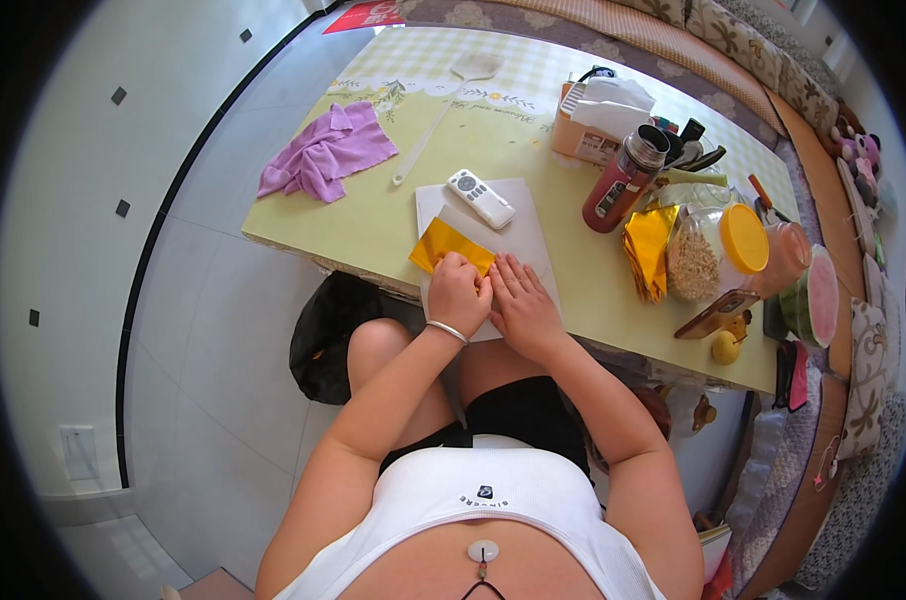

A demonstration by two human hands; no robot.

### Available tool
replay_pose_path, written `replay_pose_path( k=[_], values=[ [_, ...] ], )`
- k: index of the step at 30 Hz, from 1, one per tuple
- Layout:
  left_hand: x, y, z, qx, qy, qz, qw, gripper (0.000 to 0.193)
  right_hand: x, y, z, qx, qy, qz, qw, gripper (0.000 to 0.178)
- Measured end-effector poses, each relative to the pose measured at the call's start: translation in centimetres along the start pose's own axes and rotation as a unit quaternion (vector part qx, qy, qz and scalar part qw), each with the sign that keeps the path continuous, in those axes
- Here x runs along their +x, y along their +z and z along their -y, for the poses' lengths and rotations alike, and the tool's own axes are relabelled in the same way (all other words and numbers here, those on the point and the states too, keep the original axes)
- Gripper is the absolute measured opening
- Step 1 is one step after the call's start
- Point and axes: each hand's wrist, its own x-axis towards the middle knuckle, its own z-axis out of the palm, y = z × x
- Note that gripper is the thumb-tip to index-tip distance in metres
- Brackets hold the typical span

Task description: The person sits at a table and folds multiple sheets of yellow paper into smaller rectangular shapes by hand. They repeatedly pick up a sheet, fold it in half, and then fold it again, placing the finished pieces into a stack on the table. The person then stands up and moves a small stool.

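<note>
A sheet of gold foil paper lies at the table's near edge, on white sheets of paper. My left hand, with a bangle at its wrist, is closed on the near side of the gold paper, its fingers curled down onto it. Beside it my right hand lies flat, fingers stretched forward, its fingertips at the gold paper's right end. Both hands partly cover the gold paper, so its near edge is hidden. Just beyond, a white remote control rests on the white paper.
A purple cloth and a white long-handled fly swatter lie at the left. On the right stand a tissue box, a maroon thermos, more gold paper, a yellow-lidded jar, a propped phone and a cut watermelon.
</note>
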Motion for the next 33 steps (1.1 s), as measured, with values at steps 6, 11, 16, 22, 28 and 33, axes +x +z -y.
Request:
replay_pose_path(
  k=[6,11,16,22,28,33],
  values=[
    [-0.4,-1.5,0.8,0.027,0.043,0.047,0.998,0.010,-0.1,-0.9,0.2,0.027,0.007,0.071,0.997,0.085],
    [0.9,-6.6,3.3,0.056,0.220,0.076,0.971,0.026,0.1,-2.3,0.0,0.054,-0.029,0.132,0.989,0.085],
    [1.5,-8.4,6.4,0.110,0.313,0.103,0.938,0.035,0.0,-2.8,-1.0,0.060,-0.075,0.140,0.985,0.077],
    [1.9,-7.9,7.2,0.082,0.339,0.091,0.933,0.027,0.0,-3.7,-2.1,0.087,-0.105,0.148,0.980,0.069],
    [2.0,-6.9,8.5,0.088,0.338,0.058,0.935,0.024,0.3,-4.1,-2.3,0.160,-0.059,0.132,0.976,0.059],
    [1.4,-7.7,6.3,0.060,0.335,0.067,0.938,0.023,0.8,-3.7,-2.4,0.131,-0.035,0.094,0.986,0.049]
  ],
)
